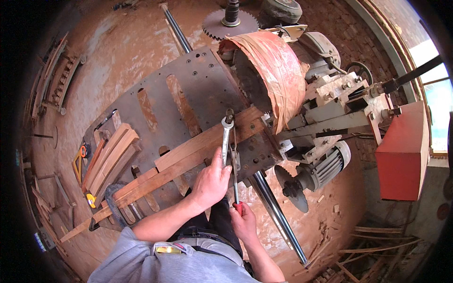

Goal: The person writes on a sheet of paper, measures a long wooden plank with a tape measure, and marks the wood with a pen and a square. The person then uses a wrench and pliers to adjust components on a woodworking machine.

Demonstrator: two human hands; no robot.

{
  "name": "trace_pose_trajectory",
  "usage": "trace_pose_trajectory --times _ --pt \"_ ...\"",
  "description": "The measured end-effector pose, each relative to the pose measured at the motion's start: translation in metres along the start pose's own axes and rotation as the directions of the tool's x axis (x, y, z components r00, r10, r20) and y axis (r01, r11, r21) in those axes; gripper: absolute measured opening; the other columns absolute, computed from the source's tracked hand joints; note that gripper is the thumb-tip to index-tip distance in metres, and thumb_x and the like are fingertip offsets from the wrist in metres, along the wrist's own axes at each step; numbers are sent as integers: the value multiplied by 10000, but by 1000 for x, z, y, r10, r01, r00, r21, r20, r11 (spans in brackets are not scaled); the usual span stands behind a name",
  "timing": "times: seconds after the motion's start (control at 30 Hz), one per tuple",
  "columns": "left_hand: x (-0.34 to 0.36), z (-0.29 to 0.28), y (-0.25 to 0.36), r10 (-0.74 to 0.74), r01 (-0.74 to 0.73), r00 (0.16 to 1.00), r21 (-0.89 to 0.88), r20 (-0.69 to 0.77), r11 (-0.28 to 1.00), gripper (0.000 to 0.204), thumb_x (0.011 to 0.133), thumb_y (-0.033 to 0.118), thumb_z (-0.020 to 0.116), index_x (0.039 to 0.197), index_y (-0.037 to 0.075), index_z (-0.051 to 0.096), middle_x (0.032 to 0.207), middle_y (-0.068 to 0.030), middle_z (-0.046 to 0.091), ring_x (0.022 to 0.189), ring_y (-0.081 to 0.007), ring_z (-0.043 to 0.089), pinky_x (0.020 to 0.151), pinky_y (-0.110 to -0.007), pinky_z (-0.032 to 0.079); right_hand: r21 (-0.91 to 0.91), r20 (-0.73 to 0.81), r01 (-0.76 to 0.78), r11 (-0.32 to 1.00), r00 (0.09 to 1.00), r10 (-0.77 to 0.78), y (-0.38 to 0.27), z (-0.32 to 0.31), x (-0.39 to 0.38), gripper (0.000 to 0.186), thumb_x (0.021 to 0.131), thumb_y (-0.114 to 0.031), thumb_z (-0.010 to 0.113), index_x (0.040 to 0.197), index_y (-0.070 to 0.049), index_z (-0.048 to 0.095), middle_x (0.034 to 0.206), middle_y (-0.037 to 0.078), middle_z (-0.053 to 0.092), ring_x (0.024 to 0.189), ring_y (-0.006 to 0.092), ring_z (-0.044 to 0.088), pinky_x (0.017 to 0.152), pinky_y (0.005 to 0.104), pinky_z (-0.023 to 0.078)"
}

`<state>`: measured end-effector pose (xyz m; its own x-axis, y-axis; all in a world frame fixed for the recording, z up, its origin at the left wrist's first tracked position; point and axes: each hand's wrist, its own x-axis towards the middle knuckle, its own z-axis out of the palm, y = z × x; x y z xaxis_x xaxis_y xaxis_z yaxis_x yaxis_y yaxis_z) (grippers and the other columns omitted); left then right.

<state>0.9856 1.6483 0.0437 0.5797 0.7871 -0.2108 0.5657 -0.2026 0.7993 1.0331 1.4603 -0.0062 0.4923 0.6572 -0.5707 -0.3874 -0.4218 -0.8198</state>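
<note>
My left hand [211, 185] is closed around the shank of a steel wrench [225, 144]. The wrench's upper end sits at a bolt [230, 114] that stands up from a wooden strip [207, 140]. Lower and to the right, my right hand [245, 223] grips the red handle of a long, thin metal tool [236, 185]. Its shaft runs up beside the wrench; its exact kind I cannot make out. Under the strip is a slotted metal machine table [163, 82]. A C-shaped clamp [112, 203] sits around the wood toward the left end.
Curved wooden pieces [111, 158] and a tape measure [85, 151] lie at the table's left. A red cover [271, 66] arches over a blade beyond the bolt. Toothed discs [231, 24], a motor [325, 165], steel rails [278, 219] and a red box [401, 155] surround the table.
</note>
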Motion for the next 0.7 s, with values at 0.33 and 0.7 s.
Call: trace_pose_trajectory --times 0.33,0.7 --pt "23 -91 -33 -167 202 972 -233 163 951 318 974 173 594 1274 71 615 716 -1 583 671 -78 566 595 -280 474 -2 43 57 998 997 -57 0 0 4 181 970 -164 650 1080 -35 588 752 -42 525 624 50 464 555 219 389" --pt "120 -159 -13 158 -279 923 330 350 902 305 947 239 636 1210 97 698 757 -92 702 668 -142 645 636 -348 515 17 34 60 998 998 -61 9 -1 6 177 968 -145 640 1105 -46 588 740 -44 539 583 38 473 511 207 384"
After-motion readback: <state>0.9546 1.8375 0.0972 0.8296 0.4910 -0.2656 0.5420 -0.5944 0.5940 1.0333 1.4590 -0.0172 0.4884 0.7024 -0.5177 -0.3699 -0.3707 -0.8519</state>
